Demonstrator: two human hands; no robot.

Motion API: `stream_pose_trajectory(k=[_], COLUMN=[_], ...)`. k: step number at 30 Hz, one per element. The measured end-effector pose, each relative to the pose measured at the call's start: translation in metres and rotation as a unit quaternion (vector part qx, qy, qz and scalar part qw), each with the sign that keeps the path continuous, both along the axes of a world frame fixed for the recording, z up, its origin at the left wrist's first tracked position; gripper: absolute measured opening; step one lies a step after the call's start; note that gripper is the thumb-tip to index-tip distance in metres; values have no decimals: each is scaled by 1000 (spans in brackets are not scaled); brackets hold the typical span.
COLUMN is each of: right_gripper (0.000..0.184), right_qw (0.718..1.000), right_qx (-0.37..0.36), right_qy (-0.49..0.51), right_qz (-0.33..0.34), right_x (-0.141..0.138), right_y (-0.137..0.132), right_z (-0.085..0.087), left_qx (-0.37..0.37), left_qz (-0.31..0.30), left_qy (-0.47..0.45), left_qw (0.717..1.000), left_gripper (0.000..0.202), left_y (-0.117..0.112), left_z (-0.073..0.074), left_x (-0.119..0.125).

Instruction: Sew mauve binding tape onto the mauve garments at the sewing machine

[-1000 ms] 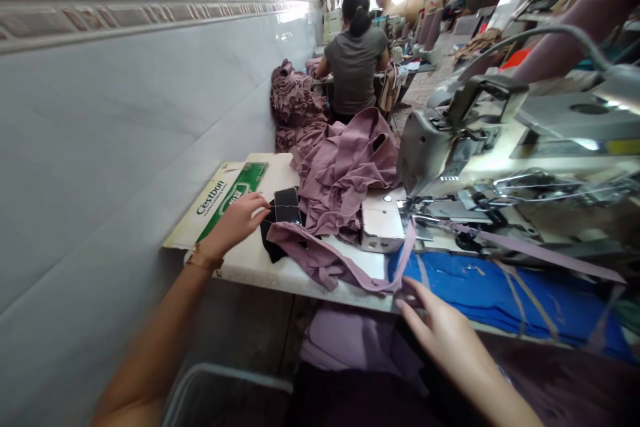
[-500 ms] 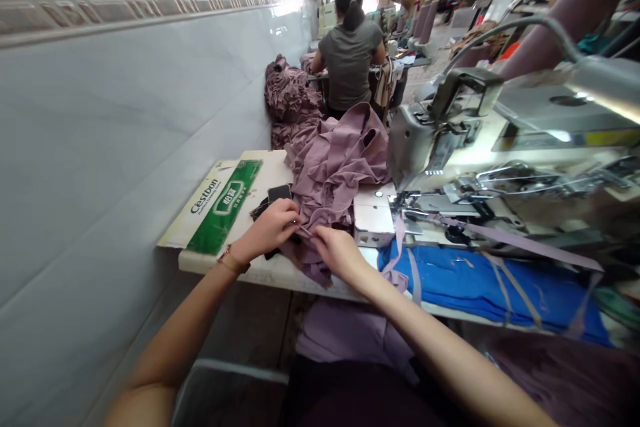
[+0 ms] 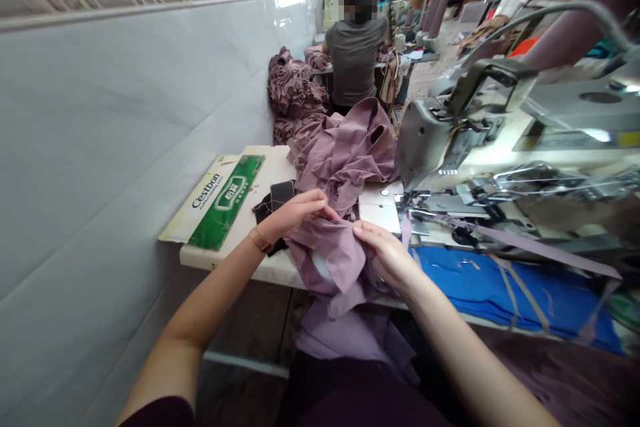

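Note:
My left hand (image 3: 295, 211) and my right hand (image 3: 385, 255) both pinch a bunched piece of mauve knit fabric (image 3: 330, 260) above the front edge of a white table (image 3: 235, 260). The fabric hangs over that edge. Behind my left hand lie a black phone (image 3: 283, 194) and a scrap of black cloth (image 3: 263, 208). A larger heap of the same mauve fabric (image 3: 340, 153) rises behind my hands. To the right of my right hand stands an industrial sewing machine (image 3: 440, 140), with a mauve strip running through its front.
A tiled wall runs along the left, with a printed Cestbon carton (image 3: 220, 203) lying on the table against it. Blue fabric (image 3: 505, 293) lies right of the hands. Lavender cloth (image 3: 345, 340) rests below the table edge. A seated co-worker (image 3: 355, 60) and a ruffled mauve heap (image 3: 293, 97) are beyond.
My hands have moved apart and lifted the mauve piece off the table. One second ago my right hand was at a strip by the table's front edge, and the view has shifted slightly.

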State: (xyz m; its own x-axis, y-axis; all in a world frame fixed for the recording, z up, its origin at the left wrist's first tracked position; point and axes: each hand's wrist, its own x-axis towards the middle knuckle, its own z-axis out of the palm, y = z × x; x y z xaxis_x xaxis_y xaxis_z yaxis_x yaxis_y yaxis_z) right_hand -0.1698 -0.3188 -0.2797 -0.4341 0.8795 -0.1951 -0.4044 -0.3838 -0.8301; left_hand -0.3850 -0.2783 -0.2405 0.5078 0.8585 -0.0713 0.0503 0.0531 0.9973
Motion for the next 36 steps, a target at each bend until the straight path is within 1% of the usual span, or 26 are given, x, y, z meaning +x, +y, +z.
stream_pose_trajectory(k=[2,4,5,6,7,8,9,11,12,13,14,15,16,17,19,21,23,24,26,28,30,31,33,34,35,36], right_gripper=[25,26,27,27,27,27,26,26,26,26,26,25,25,24,22,19,20,22,21,17,14,13,14,15,15,15], right_qw=[1000,1000,999,998,996,993,990,984,983,981,978,972,965,957,936,906,863,842,816,806,805,807,818,822,823,818], right_qx=[-2,5,16,33,55,77,97,123,132,140,150,164,178,190,216,257,321,353,392,385,355,346,346,352,357,358], right_qy=[2,-18,-34,-53,-72,-90,-105,-125,-130,-135,-142,-158,-179,-201,-256,-320,-378,-397,-405,-403,-404,-402,-389,-379,-366,-352], right_qz=[7,15,15,14,9,5,0,-11,-18,-28,-41,-57,-73,-87,-107,-104,-94,-94,-128,-198,-252,-260,-243,-237,-247,-281], right_x=[3,5,6,5,4,3,1,-3,-5,-7,-8,-10,-11,-12,-12,-7,4,11,30,48,60,63,62,60,58,57], right_y=[-1,-1,0,0,0,1,1,4,5,7,9,11,11,11,6,-6,-22,-31,-49,-62,-70,-72,-75,-76,-77,-77], right_z=[0,-1,-1,-2,-2,-2,-1,1,2,2,1,0,-2,-5,-8,-7,-1,4,14,22,25,24,23,23,23,25], left_qx=[-14,1,23,60,113,175,242,357,400,434,460,476,483,483,474,471,471,463,420,365,331,324,320,327,342,363], left_qz=[12,27,30,31,31,29,26,19,14,11,10,13,19,24,30,28,27,32,53,81,103,110,120,127,134,142], left_qy=[1,32,57,93,138,189,239,318,345,367,390,412,433,446,453,442,423,409,369,334,324,326,331,339,352,369], left_qw=[1000,999,998,993,983,966,940,878,849,823,798,777,761,753,754,763,774,786,827,865,880,882,879,873,861,844], left_gripper=[19,19,19,19,19,17,15,12,13,14,16,18,20,22,25,25,24,24,22,20,22,23,24,24,24,25], left_y=[-2,0,2,6,11,17,23,35,41,46,51,55,59,63,67,68,66,65,61,57,54,54,51,49,46,42], left_z=[-5,-4,0,7,17,29,41,65,74,78,79,75,68,57,32,10,-6,-11,-17,-19,-20,-20,-19,-17,-15,-12], left_x=[8,13,14,14,14,14,14,16,18,21,23,26,27,27,25,20,12,8,-2,-9,-13,-14,-13,-11,-10,-9])
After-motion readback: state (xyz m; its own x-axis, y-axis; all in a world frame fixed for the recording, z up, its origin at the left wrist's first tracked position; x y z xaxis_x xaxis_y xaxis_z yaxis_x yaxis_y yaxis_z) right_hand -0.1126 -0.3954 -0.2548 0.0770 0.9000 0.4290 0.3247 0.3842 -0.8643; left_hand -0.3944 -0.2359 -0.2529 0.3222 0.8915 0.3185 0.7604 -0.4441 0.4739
